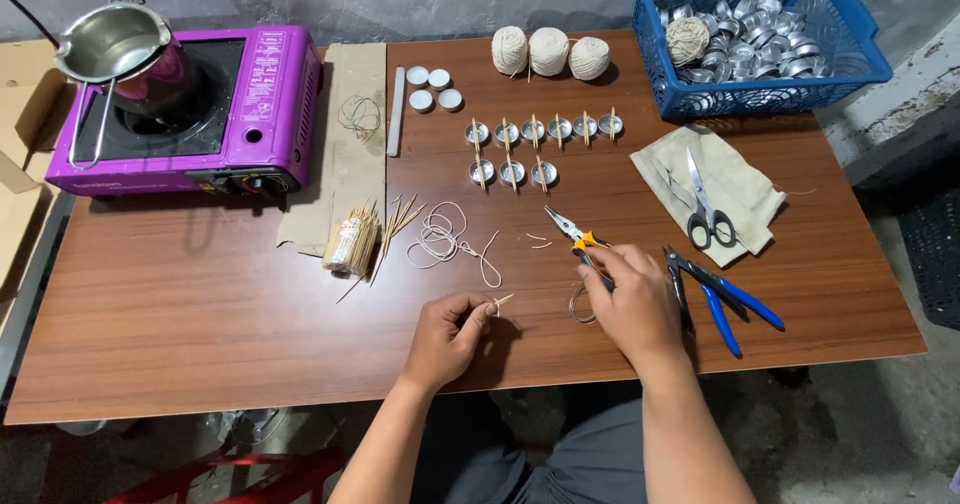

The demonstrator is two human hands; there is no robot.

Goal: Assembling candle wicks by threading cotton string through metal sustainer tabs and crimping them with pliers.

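My left hand [447, 335] rests on the wooden table [200, 304] near its front edge, fingers pinched on a small wooden stick [500, 302] whose tip pokes out to the right. My right hand [632, 299] lies just right of it, wrapped around the handles of yellow-handled needle-nose pliers [572, 230] whose jaws point up-left. A small wire loop [579, 306] lies under that hand's left side. Loose white string [445, 239] curls on the table above my left hand.
Blue-handled pliers [722, 299] lie right of my right hand. Scissors [706, 209] sit on a cloth [745, 189]. Rows of small metal cups with sticks [535, 144], three twine balls [549, 52], a blue basket [850, 49], a purple stove [270, 104] with a pot [110, 42], and bundled sticks [352, 244].
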